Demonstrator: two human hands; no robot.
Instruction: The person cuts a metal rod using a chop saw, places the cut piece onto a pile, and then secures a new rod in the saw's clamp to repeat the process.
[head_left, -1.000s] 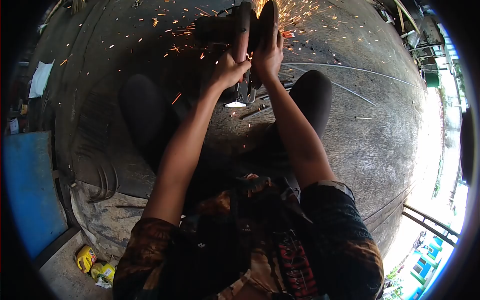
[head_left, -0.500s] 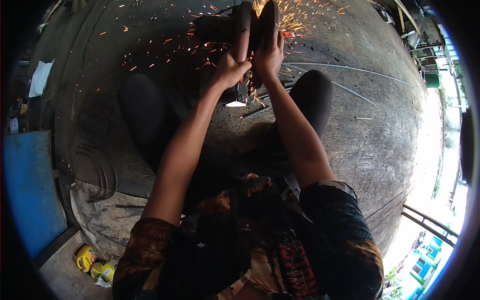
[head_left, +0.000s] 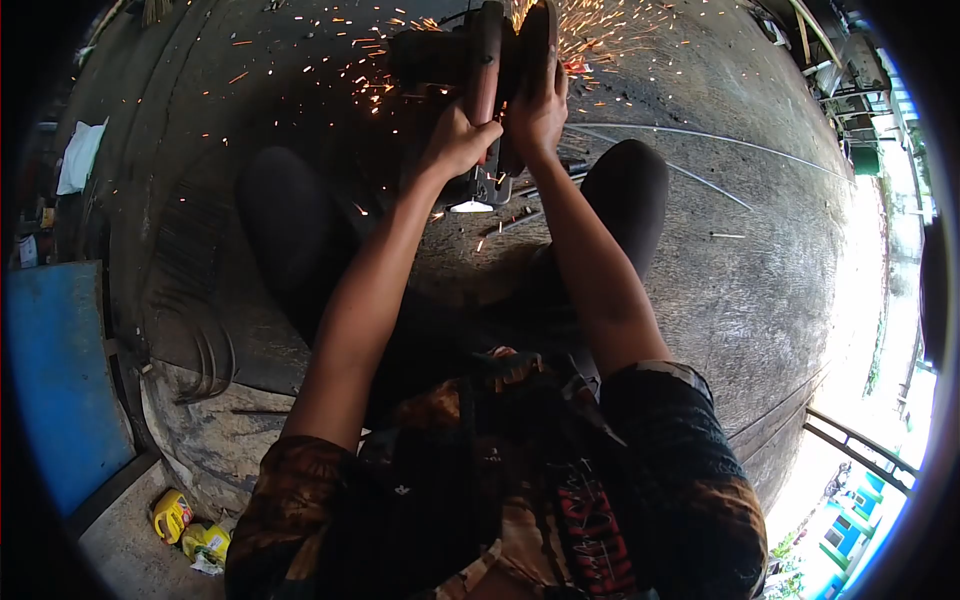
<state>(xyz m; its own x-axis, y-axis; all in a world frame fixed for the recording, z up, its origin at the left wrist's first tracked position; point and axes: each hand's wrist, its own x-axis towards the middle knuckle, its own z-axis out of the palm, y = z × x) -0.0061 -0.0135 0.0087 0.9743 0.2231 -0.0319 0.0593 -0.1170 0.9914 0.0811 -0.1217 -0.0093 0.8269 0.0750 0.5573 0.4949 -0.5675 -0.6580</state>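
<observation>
Sparks fly around a dark cut-off saw (head_left: 430,58) at the top of the view. My left hand (head_left: 460,145) is wrapped round its worn reddish-brown handle (head_left: 484,80), thumb pointing right. Against the round disc guard (head_left: 538,40) rests my right hand (head_left: 538,122), its fingers running up along the guard's right side and its thumb mostly hidden. Below the hands, a bright metal piece (head_left: 471,207) shows at the saw's near end. The piece being cut is hidden behind the saw and the hands.
My bent knees (head_left: 625,190) flank the saw. Thin metal rods (head_left: 700,183) lie on the worn floor (head_left: 740,270) to the right, and short dark bars (head_left: 515,222) lie nearer. At left stand a blue panel (head_left: 60,380) and a yellow container (head_left: 171,515).
Both hands keep nearly the same place on the saw. The spark pattern has shifted, with fewer sparks below the hands and a wider spray at the upper right.
</observation>
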